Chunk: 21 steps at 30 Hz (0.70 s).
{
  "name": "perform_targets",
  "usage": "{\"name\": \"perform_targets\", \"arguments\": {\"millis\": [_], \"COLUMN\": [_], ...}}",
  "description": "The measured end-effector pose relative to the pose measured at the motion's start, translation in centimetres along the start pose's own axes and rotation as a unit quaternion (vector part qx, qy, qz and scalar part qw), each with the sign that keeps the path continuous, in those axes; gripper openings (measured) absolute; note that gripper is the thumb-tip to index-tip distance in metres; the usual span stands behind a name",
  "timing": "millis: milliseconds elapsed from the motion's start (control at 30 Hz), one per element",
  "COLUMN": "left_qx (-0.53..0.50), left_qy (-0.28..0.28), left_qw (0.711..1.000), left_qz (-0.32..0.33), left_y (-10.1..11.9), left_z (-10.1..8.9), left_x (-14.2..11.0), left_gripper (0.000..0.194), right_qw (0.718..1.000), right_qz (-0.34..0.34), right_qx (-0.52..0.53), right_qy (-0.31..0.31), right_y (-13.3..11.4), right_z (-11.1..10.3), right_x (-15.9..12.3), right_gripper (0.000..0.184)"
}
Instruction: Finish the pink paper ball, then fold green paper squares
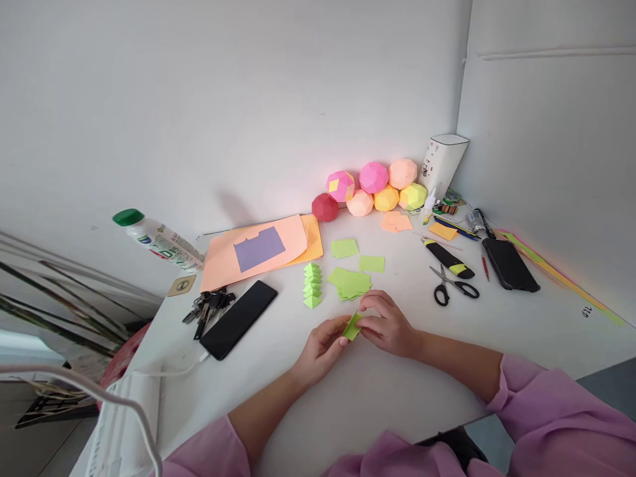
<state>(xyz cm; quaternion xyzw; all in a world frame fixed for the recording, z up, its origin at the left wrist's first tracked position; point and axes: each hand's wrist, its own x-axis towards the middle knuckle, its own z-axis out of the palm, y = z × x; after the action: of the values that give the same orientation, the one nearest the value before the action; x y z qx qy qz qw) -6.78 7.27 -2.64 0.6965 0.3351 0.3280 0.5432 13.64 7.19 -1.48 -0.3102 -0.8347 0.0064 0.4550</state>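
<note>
Between my two hands, just above the table's front part, is a small green paper piece [352,327] that looks folded. My left hand [320,348] pinches its left edge between thumb and fingers. The fingers of my right hand [390,324] close on its right side. Beyond them lies a loose pile of flat green paper slips [352,283]. Two more slips lie apart, one green slip [344,248] behind the pile and another green slip [371,264] to its right. Left of the pile stands a row of folded green paper units [312,286] set into one another.
Faceted paper balls [373,177] are stacked at the wall. Scissors [454,286], a utility knife [448,258] and a black case [511,264] lie right. At left are a phone [239,319], keys [209,306], orange paper sheets [218,265] and a tilted bottle [161,242].
</note>
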Motion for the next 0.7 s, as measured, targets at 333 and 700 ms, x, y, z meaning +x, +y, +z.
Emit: {"name": "perform_targets", "arguments": {"millis": [333, 700], "left_qx": [-0.069, -0.045], "left_qy": [0.066, 0.033], "left_qw": [0.994, 0.997], "left_qz": [-0.062, -0.054], "left_y": [-0.71, 0.24], "left_z": [0.46, 0.47], "left_x": [0.36, 0.35], "left_gripper": [0.04, 0.039], "right_qw": [0.993, 0.936], "right_qz": [-0.003, 0.237], "right_qx": [0.08, 0.241], "right_qy": [-0.087, -0.1], "right_y": [0.25, 0.03], "right_z": [0.25, 0.79], "right_x": [-0.36, -0.61], "right_gripper": [0.016, 0.024]}}
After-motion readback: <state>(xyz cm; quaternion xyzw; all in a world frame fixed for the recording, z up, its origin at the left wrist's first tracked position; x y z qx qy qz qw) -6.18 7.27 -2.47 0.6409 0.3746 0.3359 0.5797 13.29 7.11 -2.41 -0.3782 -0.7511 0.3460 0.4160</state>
